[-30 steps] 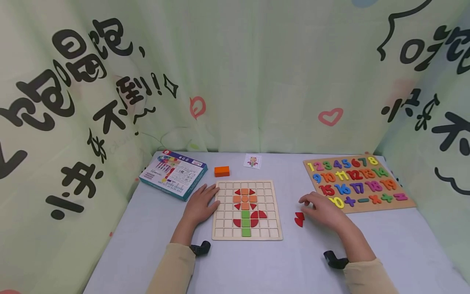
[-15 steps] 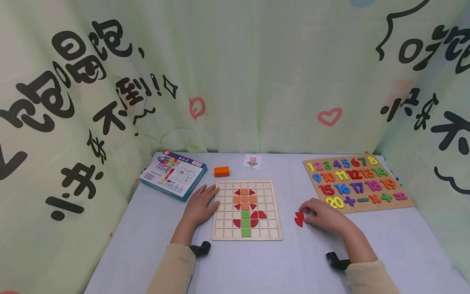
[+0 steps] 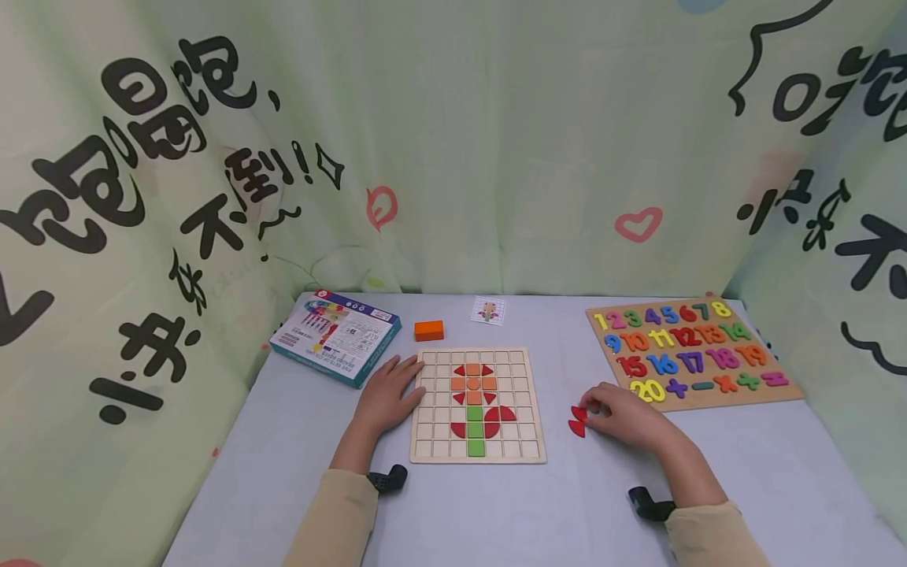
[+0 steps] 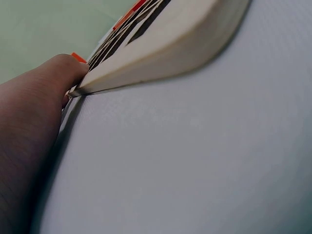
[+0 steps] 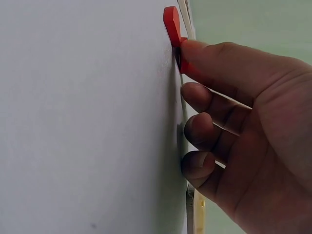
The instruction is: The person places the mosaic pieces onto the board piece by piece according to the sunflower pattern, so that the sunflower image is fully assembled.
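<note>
My left hand (image 3: pixel 383 400) lies along the left side of the wooden grid board (image 3: pixel 514 379), fingers extended and thumb on its edge; in the left wrist view the thumb (image 4: pixel 63 70) reaches the board's corner. A flower pattern of red, orange and green pieces fills part of the grid. To the right of the board, my right hand (image 3: pixel 623 412) pinches a red quarter-circle piece (image 3: pixel 579 413) between thumb and index finger, the other fingers curled. Just in front of it lies a second red quarter-circle piece (image 3: pixel 577 428). The right wrist view shows the thumb (image 5: pixel 229 61) against red.
A number puzzle board (image 3: pixel 751 394) lies at the right, just beyond my right hand. At the back left is a flat box (image 3: pixel 336 335), with a stack of orange blocks (image 3: pixel 428 331) beside it. A small pattern card (image 3: pixel 488 311) lies behind the grid board.
My right hand has come down and toward me from above the number puzzle to the red pieces. The farther red piece has turned slightly under its fingers. My left hand stays put.
</note>
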Demonstrator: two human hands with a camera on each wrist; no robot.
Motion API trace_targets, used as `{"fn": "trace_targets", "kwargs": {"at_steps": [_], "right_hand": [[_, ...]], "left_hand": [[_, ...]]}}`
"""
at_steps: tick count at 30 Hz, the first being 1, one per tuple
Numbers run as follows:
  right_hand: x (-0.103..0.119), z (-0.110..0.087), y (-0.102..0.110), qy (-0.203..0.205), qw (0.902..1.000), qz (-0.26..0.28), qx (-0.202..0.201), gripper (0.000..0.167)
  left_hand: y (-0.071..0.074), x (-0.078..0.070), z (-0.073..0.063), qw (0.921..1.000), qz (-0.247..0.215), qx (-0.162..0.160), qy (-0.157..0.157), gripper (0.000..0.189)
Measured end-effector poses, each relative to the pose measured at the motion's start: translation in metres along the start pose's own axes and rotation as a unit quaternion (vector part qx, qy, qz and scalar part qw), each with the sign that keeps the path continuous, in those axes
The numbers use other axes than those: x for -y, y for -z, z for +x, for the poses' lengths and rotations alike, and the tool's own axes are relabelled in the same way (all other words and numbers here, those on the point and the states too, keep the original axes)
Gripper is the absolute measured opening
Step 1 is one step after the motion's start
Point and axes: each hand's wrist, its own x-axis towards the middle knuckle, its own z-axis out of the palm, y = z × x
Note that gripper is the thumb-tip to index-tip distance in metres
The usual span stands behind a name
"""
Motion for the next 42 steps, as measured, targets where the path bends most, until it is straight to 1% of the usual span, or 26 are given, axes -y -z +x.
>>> {"fn": "trace_targets", "kwargs": {"at_steps": [4,12,19,25,28,32,34,38,42], "right_hand": [[0.000,0.000,0.001,-0.009,0.9999,0.008,0.000,0.021],[-0.004,0.001,0.000,-0.011,0.9998,0.016,-0.006,0.022],[-0.005,0.001,0.001,-0.051,0.9982,0.009,-0.031,0.023],[-0.006,0.003,0.006,-0.086,0.9958,-0.014,-0.028,0.021],[-0.006,0.006,0.006,-0.070,0.9969,-0.014,-0.032,0.021],[-0.006,0.008,0.002,-0.036,0.9986,-0.010,-0.039,0.034],[-0.006,0.009,0.000,-0.027,0.9987,-0.012,-0.040,0.037],[-0.006,0.010,-0.004,-0.016,0.9987,-0.021,-0.044,0.033],[-0.003,0.013,-0.006,-0.014,0.9989,-0.019,-0.041,0.031]], "left_hand": [[-0.001,0.000,0.000,1.0000,0.004,0.003,0.002,0.059],[-0.003,0.001,0.002,0.9999,0.011,0.003,0.001,0.059],[-0.002,0.001,0.002,0.9999,0.009,0.004,0.002,0.059],[-0.003,0.002,0.002,1.0000,0.008,-0.002,-0.003,0.059],[-0.003,0.002,0.002,0.9999,0.010,-0.005,-0.006,0.059],[-0.003,0.001,0.002,0.9999,0.010,-0.004,-0.004,0.059],[-0.002,0.001,0.002,1.0000,0.008,-0.003,-0.004,0.059],[-0.003,0.001,0.002,0.9999,0.008,-0.004,-0.006,0.059],[-0.003,0.002,0.002,0.9999,0.009,-0.003,-0.006,0.059]]}}
